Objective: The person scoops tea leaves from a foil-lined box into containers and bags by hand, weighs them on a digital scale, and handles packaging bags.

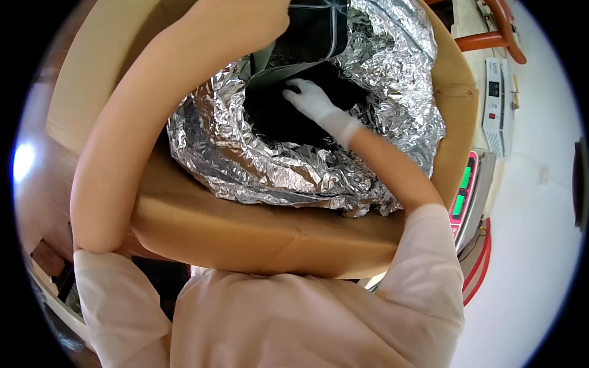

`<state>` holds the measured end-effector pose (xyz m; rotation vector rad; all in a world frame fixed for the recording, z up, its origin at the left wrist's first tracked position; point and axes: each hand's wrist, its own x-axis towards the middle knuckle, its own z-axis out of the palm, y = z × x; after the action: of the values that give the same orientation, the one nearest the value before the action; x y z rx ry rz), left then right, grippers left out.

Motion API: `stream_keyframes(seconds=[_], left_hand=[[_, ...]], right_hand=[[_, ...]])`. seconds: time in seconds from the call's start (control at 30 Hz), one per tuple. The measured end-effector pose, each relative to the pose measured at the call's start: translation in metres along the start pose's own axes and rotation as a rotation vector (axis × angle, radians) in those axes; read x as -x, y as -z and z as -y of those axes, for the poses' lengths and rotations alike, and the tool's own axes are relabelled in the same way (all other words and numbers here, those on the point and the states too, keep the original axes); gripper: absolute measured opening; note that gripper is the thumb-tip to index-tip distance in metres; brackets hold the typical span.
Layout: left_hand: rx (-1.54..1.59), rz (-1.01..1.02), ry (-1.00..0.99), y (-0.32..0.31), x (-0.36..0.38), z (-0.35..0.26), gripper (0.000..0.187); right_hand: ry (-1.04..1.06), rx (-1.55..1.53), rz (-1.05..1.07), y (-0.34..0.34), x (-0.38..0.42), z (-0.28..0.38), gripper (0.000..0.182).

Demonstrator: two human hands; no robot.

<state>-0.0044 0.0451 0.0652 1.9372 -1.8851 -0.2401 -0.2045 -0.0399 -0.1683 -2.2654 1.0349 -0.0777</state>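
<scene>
My right hand (313,104), in a white glove, reaches into a cavity lined with crumpled silver foil (264,165). Its thumb and a fingertip are apart over the dark interior (276,119), with nothing visible between them. Just above it hangs the grey-green flap of a dark bag (307,34) with pale piping. My left hand (270,18) is at the top edge beside this bag; its fingers are out of sight, so its hold cannot be made out. A large cardboard box (264,239) surrounds the foil.
On the right lie a pink-framed scale (463,190) with green displays, a white device (494,104) with a red switch, and red cable (481,260). An orange-brown chair-like frame (485,41) is at the upper right. The box's near wall borders my torso.
</scene>
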Motion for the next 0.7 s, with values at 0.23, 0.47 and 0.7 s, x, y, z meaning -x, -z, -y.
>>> stream_keyframes(seconds=[0.23, 0.47, 0.7], left_hand=[[-0.003, 0.053, 0.075, 0.007, -0.001, -0.006, 0.021], [0.037, -0.019, 0.028, 0.009, -0.001, -0.019, 0.019], [0.015, 0.122, 0.091, 0.009, 0.001, -0.005, 0.018]], right_hand=[[0.016, -0.666, 0.286, -0.075, -0.084, -0.033, 0.073], [0.211, -0.312, 0.896, -0.049, -0.046, 0.030, 0.097], [0.042, -0.201, 1.175, -0.054, -0.013, 0.054, 0.097]])
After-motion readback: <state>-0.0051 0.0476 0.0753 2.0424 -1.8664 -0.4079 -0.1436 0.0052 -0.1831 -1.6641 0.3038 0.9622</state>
